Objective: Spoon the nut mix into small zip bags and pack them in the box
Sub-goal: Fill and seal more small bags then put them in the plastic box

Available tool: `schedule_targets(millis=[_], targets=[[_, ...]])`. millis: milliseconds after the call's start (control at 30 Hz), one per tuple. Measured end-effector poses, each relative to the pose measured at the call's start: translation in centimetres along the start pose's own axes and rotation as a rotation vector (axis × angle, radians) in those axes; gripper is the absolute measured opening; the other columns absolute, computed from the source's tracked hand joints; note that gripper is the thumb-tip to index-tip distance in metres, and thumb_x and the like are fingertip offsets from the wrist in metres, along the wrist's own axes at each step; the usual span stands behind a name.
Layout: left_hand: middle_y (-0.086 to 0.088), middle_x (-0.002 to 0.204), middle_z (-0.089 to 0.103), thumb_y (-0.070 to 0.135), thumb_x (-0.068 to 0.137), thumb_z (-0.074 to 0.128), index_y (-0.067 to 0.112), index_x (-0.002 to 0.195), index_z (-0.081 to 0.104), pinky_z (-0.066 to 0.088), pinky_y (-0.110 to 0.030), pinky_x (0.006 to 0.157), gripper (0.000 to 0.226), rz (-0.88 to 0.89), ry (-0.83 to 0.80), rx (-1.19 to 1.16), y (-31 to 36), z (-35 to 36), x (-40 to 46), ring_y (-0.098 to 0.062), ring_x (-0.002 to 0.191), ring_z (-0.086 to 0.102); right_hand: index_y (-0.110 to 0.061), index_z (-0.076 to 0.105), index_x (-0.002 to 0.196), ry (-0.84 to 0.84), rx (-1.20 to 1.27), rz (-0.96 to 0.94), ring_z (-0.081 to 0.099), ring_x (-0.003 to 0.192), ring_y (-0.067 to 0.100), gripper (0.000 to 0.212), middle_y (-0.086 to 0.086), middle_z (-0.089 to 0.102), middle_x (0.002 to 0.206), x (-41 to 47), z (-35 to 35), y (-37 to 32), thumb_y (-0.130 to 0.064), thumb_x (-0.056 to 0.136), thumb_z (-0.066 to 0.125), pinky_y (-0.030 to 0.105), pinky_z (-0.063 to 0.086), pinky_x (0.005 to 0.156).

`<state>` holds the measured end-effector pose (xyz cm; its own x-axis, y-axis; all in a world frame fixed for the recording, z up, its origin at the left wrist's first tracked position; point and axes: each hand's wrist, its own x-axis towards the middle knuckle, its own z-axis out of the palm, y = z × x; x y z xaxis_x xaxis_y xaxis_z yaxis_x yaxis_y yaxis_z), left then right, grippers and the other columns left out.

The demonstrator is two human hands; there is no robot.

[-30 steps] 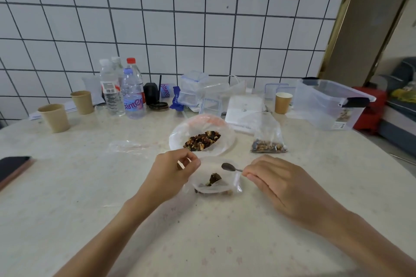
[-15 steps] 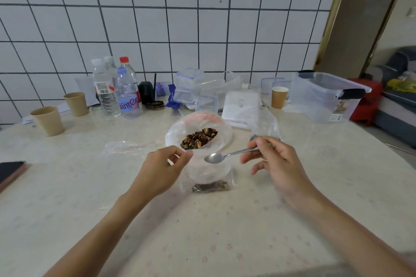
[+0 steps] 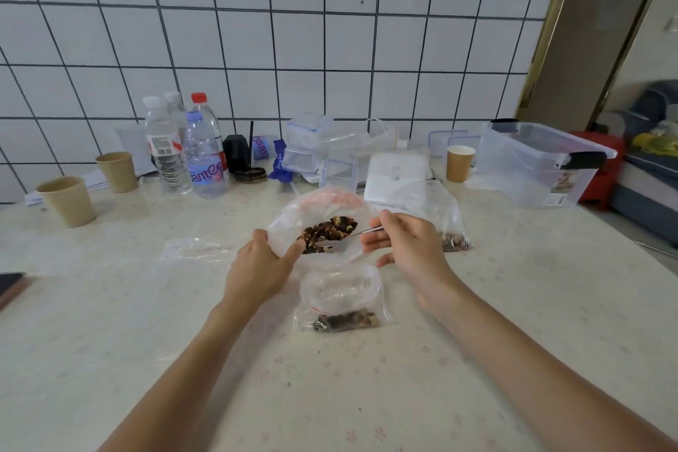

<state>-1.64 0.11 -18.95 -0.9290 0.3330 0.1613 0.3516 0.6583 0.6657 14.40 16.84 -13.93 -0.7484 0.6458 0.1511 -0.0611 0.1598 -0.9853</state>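
Moved back from the small clear zip bag, the metal spoon, pinched by the right hand, digs the nut mix while the left hand apparently grips the large clear bag steady.

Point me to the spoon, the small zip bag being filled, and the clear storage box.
spoon (image 3: 332, 243): head view, on the bowl, at the nut mix.
small zip bag (image 3: 341, 299): head view, on its open mouth, above the nuts inside.
clear storage box (image 3: 528, 165): head view, on its front wall.

three paper cups, water bottles, phone at table edge, white tiled wall
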Motion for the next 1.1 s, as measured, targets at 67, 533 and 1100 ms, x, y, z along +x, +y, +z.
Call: schedule_targets(millis=[67,533,1100], targets=[[-0.002,0.107,0.064,0.06,0.092,0.063,0.016,0.117,0.053,0.049,-0.038,0.074,0.052,0.059,0.014,0.017,-0.3,0.2,-0.3,-0.025,0.092,0.059,-0.011,0.071,0.094,-0.012,-0.066,-0.004,0.077,0.077,0.017,0.031,0.001,0.08,0.08,0.8,0.6,0.3,-0.027,0.108,0.049,0.029,0.056,0.063],[-0.003,0.104,0.067,0.023,0.088,0.074,0.015,0.114,0.058,0.062,-0.047,0.078,0.031,0.045,-0.051,-0.241,0.2,0.0,-0.4,-0.027,0.087,0.07,-0.015,0.073,0.095,0.001,-0.141,0.093,0.075,0.089,0.015,0.024,-0.006,0.08,0.079,2.8,3.4,3.0,-0.025,0.106,0.055,0.03,0.057,0.077],[-0.003,0.109,0.066,0.025,0.095,0.071,0.013,0.12,0.062,0.06,-0.029,0.05,0.029,0.069,-0.032,-0.378,0.5,-0.3,-0.8,-0.016,0.075,0.072,-0.016,0.074,0.1,-0.013,-0.056,0.106,0.077,0.086,0.009,0.017,-0.002,0.081,0.086,3.3,3.2,3.7,-0.019,0.105,0.058,0.028,0.056,0.07]])
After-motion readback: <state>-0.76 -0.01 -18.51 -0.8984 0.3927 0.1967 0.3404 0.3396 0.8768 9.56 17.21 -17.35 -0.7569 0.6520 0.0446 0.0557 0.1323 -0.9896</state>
